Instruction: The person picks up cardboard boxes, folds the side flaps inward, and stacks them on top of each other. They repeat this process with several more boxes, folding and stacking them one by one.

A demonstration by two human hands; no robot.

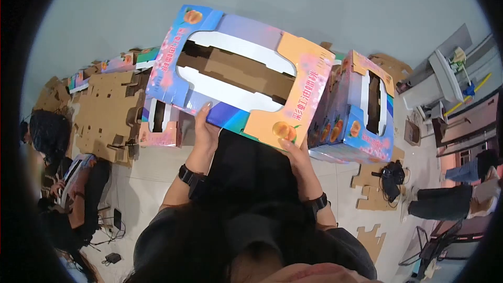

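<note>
My left hand (205, 126), right hand (294, 153) clamp near edge of printed carton (236, 76); forming step, I'd judge; next needs level carry.

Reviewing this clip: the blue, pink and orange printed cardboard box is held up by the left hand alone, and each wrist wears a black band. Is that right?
Not quite. The head view shows both hands on the blue, pink and orange printed cardboard box: the left hand and the right hand each grip its near edge. Each wrist does wear a black band.
</note>
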